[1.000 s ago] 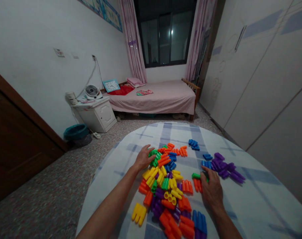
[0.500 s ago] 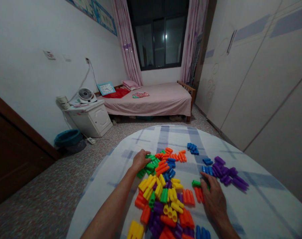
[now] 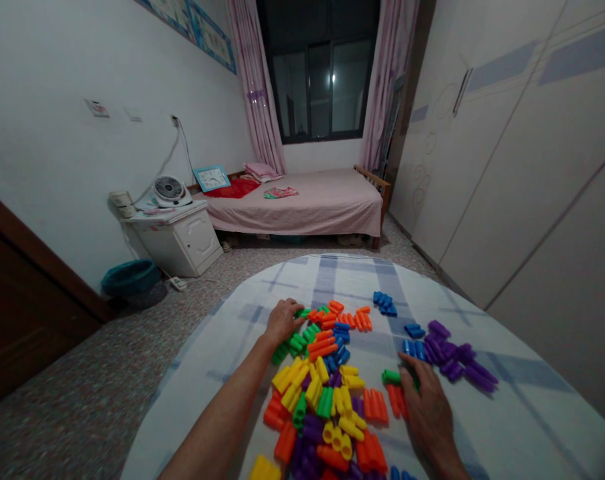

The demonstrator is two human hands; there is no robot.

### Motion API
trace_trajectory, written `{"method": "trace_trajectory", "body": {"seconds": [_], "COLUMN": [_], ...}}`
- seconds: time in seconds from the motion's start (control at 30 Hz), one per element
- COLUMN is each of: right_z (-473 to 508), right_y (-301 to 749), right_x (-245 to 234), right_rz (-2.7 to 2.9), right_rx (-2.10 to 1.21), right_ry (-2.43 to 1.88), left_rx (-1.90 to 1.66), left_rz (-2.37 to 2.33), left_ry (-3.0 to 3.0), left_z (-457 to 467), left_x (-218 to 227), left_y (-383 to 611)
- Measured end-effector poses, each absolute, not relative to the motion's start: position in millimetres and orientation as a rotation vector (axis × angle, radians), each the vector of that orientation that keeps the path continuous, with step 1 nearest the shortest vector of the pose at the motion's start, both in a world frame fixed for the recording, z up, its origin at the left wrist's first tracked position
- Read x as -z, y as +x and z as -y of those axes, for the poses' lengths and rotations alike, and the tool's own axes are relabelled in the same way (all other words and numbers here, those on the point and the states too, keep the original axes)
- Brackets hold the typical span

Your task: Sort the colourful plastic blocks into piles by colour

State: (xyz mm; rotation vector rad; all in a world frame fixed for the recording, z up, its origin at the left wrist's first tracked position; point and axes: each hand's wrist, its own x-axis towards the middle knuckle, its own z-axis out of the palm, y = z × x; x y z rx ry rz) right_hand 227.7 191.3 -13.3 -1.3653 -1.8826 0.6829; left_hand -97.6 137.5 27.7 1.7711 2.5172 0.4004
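My left hand (image 3: pixel 284 323) is at the far left of the pile, its fingers closed on a green plastic building block (image 3: pixel 303 313). More green blocks (image 3: pixel 297 343) lie just below those fingers. My right hand (image 3: pixel 426 403) rests low over the table, fingers stretched and a little apart. Beside its fingertips are a green block (image 3: pixel 391 377) and an orange-red block (image 3: pixel 395 401); a bit of green shows between its fingers. Between the hands spread yellow blocks (image 3: pixel 315 380), orange blocks (image 3: pixel 322 347) and purple blocks (image 3: pixel 310 430). The undersides of the right fingers are hidden.
A round table with a checked white cloth (image 3: pixel 222 353) bears everything. Purple blocks (image 3: pixel 450 353) and blue blocks (image 3: pixel 384 302) lie at the right and far side. Beyond stand a bed (image 3: pixel 312 200), a white cabinet (image 3: pixel 192 240), a bin (image 3: pixel 132 280) and a wardrobe (image 3: pixel 507 167).
My left fingers have shifted slightly right and closed at a green block on the pile's far edge. My right hand stays in about the same place. The view has moved a little.
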Motion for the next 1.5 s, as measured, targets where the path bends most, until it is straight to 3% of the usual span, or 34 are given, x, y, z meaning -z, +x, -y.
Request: {"method": "trace_trajectory", "body": {"seconds": [0.43,0.6,0.83,1.07,1.3,1.5], "right_z": [-193.6,-192.7,-192.0,-191.0,-190.3,-190.1], "right_y": [229.1,227.9,228.7,229.4,227.6,226.5], "right_x": [20.1,18.8,15.9,14.4,11.9,11.1], "right_rz": [1.897,1.899,1.908,1.903,1.921,1.921], "right_rx": [-0.663,-0.654,-0.676,-0.681,-0.683,-0.678], "right_ry": [-1.324,-1.324,-1.336,-1.327,-1.348,-1.357], "left_rx": [-0.465,-0.814,-0.429,-0.331,-0.595,-0.423], "left_rz": [-2.911,-2.541,-2.081,-2.275,-2.618,-2.684], "left_ry": [1.443,1.857,1.972,1.981,1.798,1.644], "left_z": [-151.8,-168.8,-192.5,-191.8,-160.1,-122.8], "left_x": [-22.2,-29.0,-37.8,-39.2,-51.6,-36.7], "left_y": [-116.4,-92.6,-68.4,-61.3,-95.3,-135.8]}}
